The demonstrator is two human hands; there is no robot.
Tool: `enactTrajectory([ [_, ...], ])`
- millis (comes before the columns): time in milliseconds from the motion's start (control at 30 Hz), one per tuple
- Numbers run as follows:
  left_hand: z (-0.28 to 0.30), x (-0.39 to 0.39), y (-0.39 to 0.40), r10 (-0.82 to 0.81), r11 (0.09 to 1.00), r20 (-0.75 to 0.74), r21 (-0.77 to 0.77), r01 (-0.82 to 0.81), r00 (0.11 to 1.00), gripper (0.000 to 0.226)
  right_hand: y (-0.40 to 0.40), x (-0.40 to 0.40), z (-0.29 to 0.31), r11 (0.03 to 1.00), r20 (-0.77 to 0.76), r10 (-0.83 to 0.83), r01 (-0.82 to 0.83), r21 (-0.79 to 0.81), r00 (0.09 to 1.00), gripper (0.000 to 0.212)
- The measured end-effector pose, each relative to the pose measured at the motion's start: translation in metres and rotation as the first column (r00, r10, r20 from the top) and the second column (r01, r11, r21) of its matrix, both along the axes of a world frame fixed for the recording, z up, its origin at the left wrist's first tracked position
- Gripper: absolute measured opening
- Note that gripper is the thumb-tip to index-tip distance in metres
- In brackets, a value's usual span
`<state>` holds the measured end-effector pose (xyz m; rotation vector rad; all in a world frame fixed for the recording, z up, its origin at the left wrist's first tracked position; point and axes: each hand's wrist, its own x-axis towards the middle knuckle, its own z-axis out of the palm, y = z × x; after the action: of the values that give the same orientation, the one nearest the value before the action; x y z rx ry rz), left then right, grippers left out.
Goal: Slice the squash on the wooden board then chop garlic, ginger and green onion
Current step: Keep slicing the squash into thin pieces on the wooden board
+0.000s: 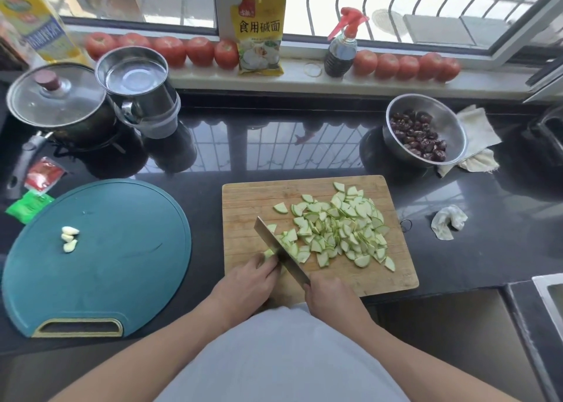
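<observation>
Black glossy table (pixel 274 164) under a window held a wooden board (pixel 249 197) with a pile of squash slices (pixel 338 228) spread across its right half. Left hand (pixel 243 283) curled over the last squash piece (pixel 269 253) at the board's near left, pinning it. Right hand (pixel 330 298) gripped the knife (pixel 278 249), blade down against that piece. Garlic cloves (pixel 70 238) lay on a round teal board (pixel 122 249) to the left.

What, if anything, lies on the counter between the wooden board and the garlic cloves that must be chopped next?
Nothing visible stands in the way. The garlic cloves lie on the round teal board, left of the wooden board, with only a bare strip of dark counter between the two boards.
</observation>
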<state>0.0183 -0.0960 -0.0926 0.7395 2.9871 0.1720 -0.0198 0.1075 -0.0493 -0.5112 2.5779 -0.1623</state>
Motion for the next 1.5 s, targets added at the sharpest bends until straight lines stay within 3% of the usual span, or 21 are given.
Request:
enactTrajectory([
  [200, 0.001, 0.001, 0.000, -0.016, 0.999, -0.005, -0.033, 0.016, 1.000, 0.040, -0.026, -0.014, -0.008, 1.000, -0.058, -0.011, 0.011, 0.006, 0.998, 0.014],
  [367, 0.003, 0.001, -0.001, -0.017, 0.999, -0.005, -0.030, 0.017, 1.000, 0.039, -0.009, -0.009, 0.004, 0.990, -0.015, -0.088, 0.086, -0.113, 0.996, 0.017],
  [533, 0.003, 0.001, -0.001, 0.013, 1.000, 0.016, -0.021, -0.012, 1.000, 0.054, 0.005, 0.000, 0.014, 0.996, 0.049, -0.058, 0.061, -0.070, 0.997, 0.021],
  [833, 0.004, 0.001, 0.000, -0.009, 0.999, 0.031, -0.053, 0.010, 0.999, 0.043, -0.005, -0.002, -0.005, 1.000, 0.015, -0.008, 0.007, 0.021, 1.000, 0.011],
  [1167, 0.009, 0.003, -0.001, -0.006, 0.997, 0.037, -0.076, 0.009, 0.999, 0.040, -0.011, -0.006, 0.008, 0.987, -0.009, -0.053, 0.051, -0.154, 0.999, 0.012],
  [1300, 0.009, 0.002, 0.000, 0.007, 0.999, 0.054, -0.043, -0.004, 0.999, 0.046, 0.004, 0.002, 0.016, 0.994, 0.045, -0.052, 0.056, -0.096, 0.998, 0.020],
  [1500, 0.012, 0.002, 0.000, -0.001, 0.999, 0.083, -0.034, 0.003, 0.997, 0.040, 0.007, 0.007, 0.009, 1.000, 0.009, -0.009, 0.008, 0.027, 1.000, 0.013],
])
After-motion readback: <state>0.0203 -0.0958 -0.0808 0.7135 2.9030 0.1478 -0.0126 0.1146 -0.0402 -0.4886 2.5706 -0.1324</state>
